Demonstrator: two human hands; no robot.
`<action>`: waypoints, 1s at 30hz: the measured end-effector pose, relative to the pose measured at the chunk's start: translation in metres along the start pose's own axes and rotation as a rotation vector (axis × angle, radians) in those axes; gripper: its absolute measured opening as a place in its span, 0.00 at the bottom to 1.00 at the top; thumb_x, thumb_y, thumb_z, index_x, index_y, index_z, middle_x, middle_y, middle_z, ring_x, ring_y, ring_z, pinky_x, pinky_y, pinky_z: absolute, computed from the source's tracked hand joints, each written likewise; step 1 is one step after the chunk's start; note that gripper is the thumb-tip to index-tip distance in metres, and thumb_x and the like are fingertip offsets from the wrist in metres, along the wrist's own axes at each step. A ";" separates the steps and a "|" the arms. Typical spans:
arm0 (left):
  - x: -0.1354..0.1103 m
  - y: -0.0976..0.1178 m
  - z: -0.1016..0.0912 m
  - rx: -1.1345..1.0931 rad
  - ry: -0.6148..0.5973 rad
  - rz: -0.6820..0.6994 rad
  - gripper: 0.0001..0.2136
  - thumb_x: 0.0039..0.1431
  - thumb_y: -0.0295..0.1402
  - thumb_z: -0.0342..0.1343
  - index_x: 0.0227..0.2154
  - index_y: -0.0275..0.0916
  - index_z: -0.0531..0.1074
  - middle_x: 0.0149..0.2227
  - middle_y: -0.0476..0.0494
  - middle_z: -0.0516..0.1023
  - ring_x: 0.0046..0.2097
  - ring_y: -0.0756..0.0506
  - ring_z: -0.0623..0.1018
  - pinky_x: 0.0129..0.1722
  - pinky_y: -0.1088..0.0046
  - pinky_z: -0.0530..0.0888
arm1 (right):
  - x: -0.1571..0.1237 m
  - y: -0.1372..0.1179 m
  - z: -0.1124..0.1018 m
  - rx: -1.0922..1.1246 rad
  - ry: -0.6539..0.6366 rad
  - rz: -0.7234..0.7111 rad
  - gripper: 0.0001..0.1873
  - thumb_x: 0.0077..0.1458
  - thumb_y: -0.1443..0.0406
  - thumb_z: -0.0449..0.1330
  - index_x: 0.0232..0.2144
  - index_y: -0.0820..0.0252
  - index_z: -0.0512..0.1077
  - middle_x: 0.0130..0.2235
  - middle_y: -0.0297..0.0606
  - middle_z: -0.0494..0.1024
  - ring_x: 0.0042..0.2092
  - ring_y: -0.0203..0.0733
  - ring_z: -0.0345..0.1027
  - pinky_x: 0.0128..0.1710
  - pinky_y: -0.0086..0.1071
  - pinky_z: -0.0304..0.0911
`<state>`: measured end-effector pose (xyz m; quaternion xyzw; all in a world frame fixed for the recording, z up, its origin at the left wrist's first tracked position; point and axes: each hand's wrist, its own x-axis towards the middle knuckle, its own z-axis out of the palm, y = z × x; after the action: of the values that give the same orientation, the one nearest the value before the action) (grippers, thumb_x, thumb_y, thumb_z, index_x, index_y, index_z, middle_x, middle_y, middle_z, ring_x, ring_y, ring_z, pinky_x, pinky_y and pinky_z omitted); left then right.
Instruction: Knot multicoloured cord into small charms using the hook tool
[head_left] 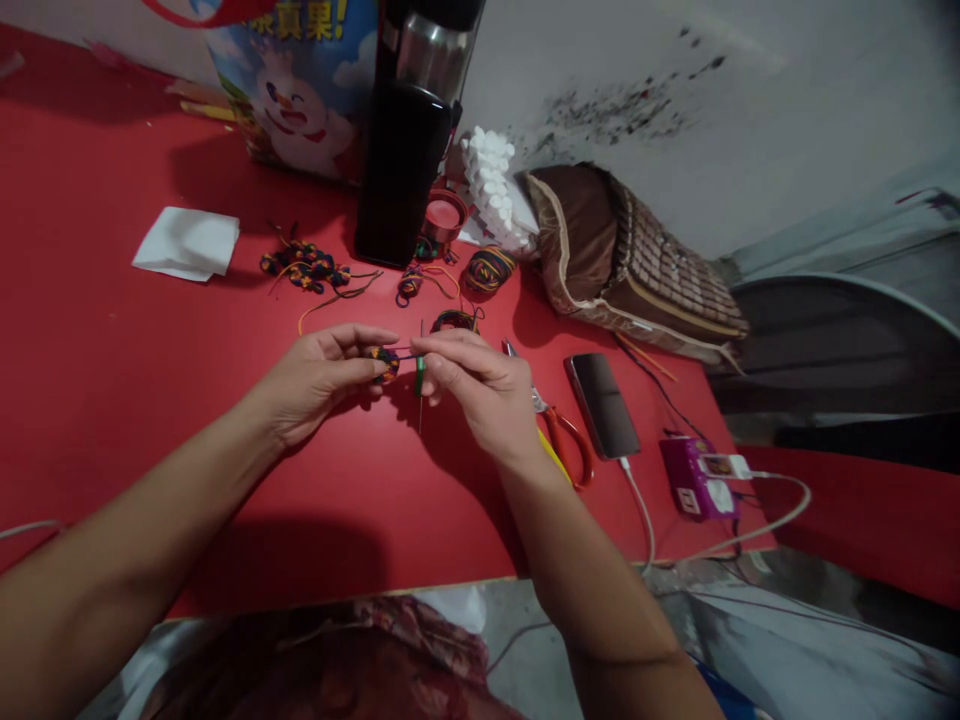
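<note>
My left hand (pixel 319 380) is closed in a pinch around a small knotted cord piece (pixel 387 364) in dark blue, orange and purple. A short dark strand stretches from it to my right hand (pixel 476 385), whose thumb and forefinger are pinched on that cord. Against the right hand's fingers is a slim green-handled tool (pixel 420 376) with a thin metal shaft; whether the fingers grip it or it only lies behind them, I cannot tell. Just beyond the right hand lies a dark coil of cord (pixel 455 320), partly covered.
Knotted cord pieces (pixel 306 266), a cord bundle (pixel 490 269) and a folded white tissue (pixel 187 243) lie on the red table (pixel 300 540). A tall black object (pixel 401 175) stands behind. To the right are pliers (pixel 566 445), a charging phone (pixel 604 405), a purple box (pixel 688 475) and a brown cushion (pixel 630 260).
</note>
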<state>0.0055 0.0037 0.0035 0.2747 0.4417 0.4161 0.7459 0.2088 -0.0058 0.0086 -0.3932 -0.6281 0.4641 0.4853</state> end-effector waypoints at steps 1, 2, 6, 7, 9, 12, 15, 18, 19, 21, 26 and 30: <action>0.000 -0.001 0.000 0.009 -0.003 0.003 0.14 0.48 0.23 0.72 0.39 0.37 0.84 0.30 0.48 0.83 0.24 0.52 0.79 0.23 0.80 0.75 | 0.000 0.000 0.000 0.008 -0.007 -0.011 0.14 0.66 0.69 0.64 0.46 0.45 0.85 0.33 0.31 0.80 0.30 0.32 0.73 0.31 0.30 0.74; -0.001 -0.001 0.001 0.015 -0.007 0.006 0.14 0.48 0.23 0.73 0.39 0.37 0.84 0.30 0.48 0.83 0.24 0.53 0.78 0.24 0.81 0.75 | 0.000 0.000 0.001 0.011 -0.019 -0.024 0.15 0.66 0.70 0.63 0.47 0.45 0.85 0.30 0.30 0.79 0.31 0.33 0.73 0.33 0.31 0.74; -0.002 -0.003 0.003 0.018 -0.036 0.005 0.13 0.48 0.25 0.74 0.38 0.38 0.84 0.32 0.48 0.83 0.27 0.54 0.78 0.27 0.81 0.74 | -0.003 0.000 0.007 -0.002 -0.085 0.006 0.13 0.65 0.69 0.65 0.47 0.47 0.85 0.30 0.30 0.80 0.27 0.32 0.71 0.32 0.32 0.72; -0.003 -0.002 0.004 0.021 -0.039 0.002 0.13 0.47 0.24 0.74 0.38 0.37 0.84 0.32 0.48 0.83 0.27 0.54 0.78 0.27 0.81 0.74 | -0.004 0.001 0.008 -0.014 -0.094 0.017 0.12 0.65 0.68 0.65 0.46 0.48 0.85 0.33 0.31 0.81 0.26 0.31 0.71 0.31 0.32 0.72; -0.004 -0.002 0.005 0.028 -0.040 -0.008 0.15 0.46 0.23 0.73 0.39 0.37 0.84 0.33 0.48 0.83 0.27 0.54 0.78 0.27 0.81 0.74 | -0.005 0.004 0.009 -0.077 -0.084 -0.012 0.11 0.63 0.69 0.66 0.44 0.49 0.85 0.38 0.34 0.83 0.29 0.32 0.73 0.32 0.32 0.72; -0.004 -0.002 0.006 0.024 -0.032 -0.015 0.17 0.44 0.22 0.73 0.40 0.37 0.83 0.33 0.49 0.83 0.28 0.53 0.79 0.29 0.79 0.76 | -0.004 0.006 0.008 -0.225 -0.042 -0.117 0.12 0.62 0.72 0.65 0.41 0.49 0.85 0.40 0.36 0.83 0.40 0.38 0.77 0.41 0.35 0.74; -0.003 -0.002 0.005 0.019 -0.030 -0.006 0.17 0.44 0.23 0.73 0.40 0.38 0.83 0.34 0.48 0.84 0.29 0.52 0.81 0.30 0.78 0.78 | -0.003 0.008 0.007 -0.289 -0.023 -0.135 0.12 0.63 0.71 0.65 0.41 0.50 0.84 0.39 0.37 0.83 0.42 0.39 0.76 0.43 0.36 0.73; -0.004 -0.003 0.004 0.014 -0.037 -0.009 0.17 0.44 0.23 0.74 0.40 0.38 0.83 0.34 0.48 0.84 0.29 0.52 0.81 0.30 0.79 0.78 | -0.004 0.010 0.010 -0.277 0.014 -0.084 0.08 0.62 0.70 0.64 0.40 0.53 0.82 0.39 0.37 0.82 0.40 0.39 0.75 0.41 0.35 0.72; -0.004 -0.004 0.004 0.012 -0.038 -0.011 0.17 0.44 0.23 0.74 0.40 0.38 0.84 0.34 0.48 0.84 0.29 0.53 0.81 0.30 0.79 0.79 | -0.005 0.011 0.011 -0.267 0.027 -0.051 0.06 0.62 0.69 0.65 0.39 0.54 0.81 0.38 0.36 0.82 0.38 0.38 0.75 0.39 0.35 0.72; -0.004 -0.004 0.004 0.013 -0.039 -0.016 0.16 0.45 0.24 0.75 0.40 0.39 0.84 0.34 0.49 0.83 0.29 0.53 0.81 0.30 0.79 0.79 | -0.006 0.012 0.013 -0.260 0.046 0.014 0.03 0.62 0.68 0.65 0.38 0.56 0.79 0.37 0.35 0.81 0.35 0.37 0.73 0.36 0.33 0.70; -0.004 -0.004 0.004 0.023 -0.044 -0.031 0.16 0.47 0.25 0.75 0.41 0.40 0.84 0.35 0.49 0.83 0.29 0.54 0.81 0.31 0.80 0.79 | -0.007 0.011 0.014 -0.350 0.055 -0.019 0.03 0.62 0.68 0.64 0.35 0.56 0.75 0.35 0.34 0.78 0.34 0.36 0.71 0.34 0.32 0.67; -0.005 -0.004 0.006 0.013 -0.030 -0.029 0.17 0.46 0.25 0.75 0.41 0.40 0.84 0.37 0.49 0.82 0.31 0.54 0.80 0.33 0.81 0.79 | -0.007 0.008 0.015 -0.405 0.051 -0.086 0.05 0.62 0.70 0.62 0.35 0.56 0.73 0.35 0.34 0.77 0.35 0.36 0.70 0.35 0.32 0.66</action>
<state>0.0113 -0.0026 0.0049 0.2794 0.4372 0.3980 0.7565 0.1960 -0.0135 -0.0025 -0.4673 -0.7123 0.2970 0.4314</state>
